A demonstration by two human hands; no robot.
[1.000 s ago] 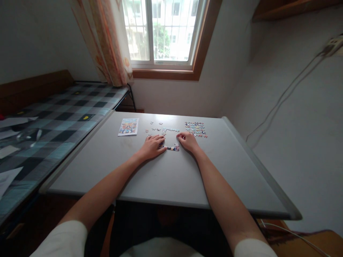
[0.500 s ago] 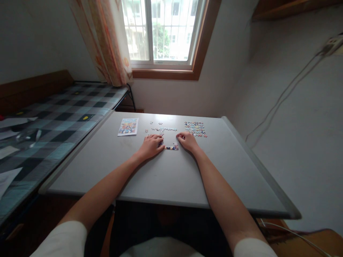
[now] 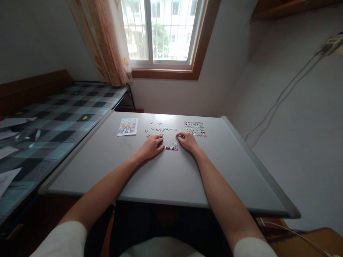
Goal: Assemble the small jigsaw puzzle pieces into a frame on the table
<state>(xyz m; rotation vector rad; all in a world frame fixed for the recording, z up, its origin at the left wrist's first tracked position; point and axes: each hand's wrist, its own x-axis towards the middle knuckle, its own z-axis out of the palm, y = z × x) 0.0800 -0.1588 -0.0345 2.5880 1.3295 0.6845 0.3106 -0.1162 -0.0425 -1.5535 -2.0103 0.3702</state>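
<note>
A partly joined jigsaw frame (image 3: 172, 146) lies on the grey table (image 3: 166, 175). My left hand (image 3: 150, 146) rests on its left side with the fingers stretched flat over the pieces. My right hand (image 3: 187, 140) sits at the frame's right side, fingers curled down with the tips near the upper right corner; what they pinch is too small to see. A strip of joined pieces (image 3: 168, 129) lies just beyond the frame. Loose pieces (image 3: 152, 130) are scattered to its left.
A sorted patch of colourful pieces (image 3: 195, 128) lies to the far right, a printed picture card (image 3: 128, 126) to the far left. A bed with a checked cover (image 3: 53, 121) adjoins the table's left edge. The wall (image 3: 294, 135) runs along the right.
Both hands stay on the jigsaw frame; only the view shifts slightly.
</note>
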